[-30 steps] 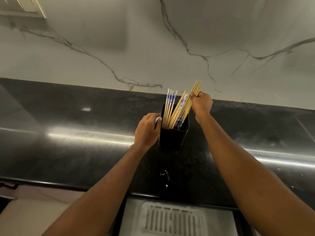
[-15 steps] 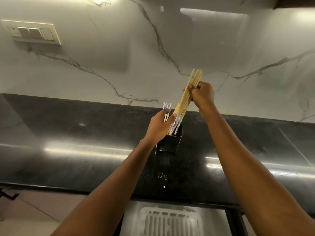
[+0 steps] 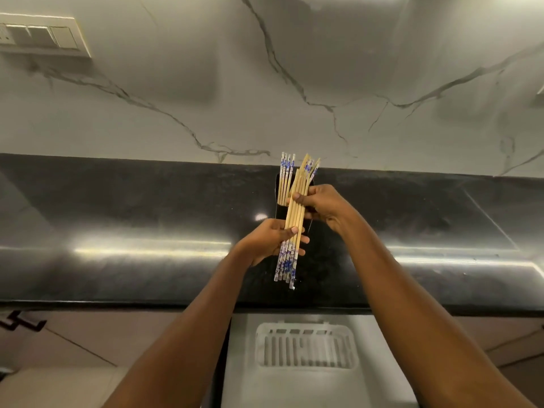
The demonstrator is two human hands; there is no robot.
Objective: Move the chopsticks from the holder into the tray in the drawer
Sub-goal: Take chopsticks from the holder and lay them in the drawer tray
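Nearest, below the holder, the open drawer (image 3: 318, 384) carries a white slotted tray (image 3: 306, 346), bare of chopsticks. Above it, over the black surface (image 3: 117, 219), the left hand (image 3: 269, 240) and right hand (image 3: 322, 206) both clamp one bundle of chopsticks (image 3: 291, 231), which hides much of the black holder (image 3: 278, 212). More chopsticks (image 3: 285, 178) stand in the holder. Behind rises a marble wall (image 3: 206, 98) with a switch plate (image 3: 41, 35).

Holder (image 3: 279, 212) blocks midway; counter (image 3: 147, 207) elsewhere open.
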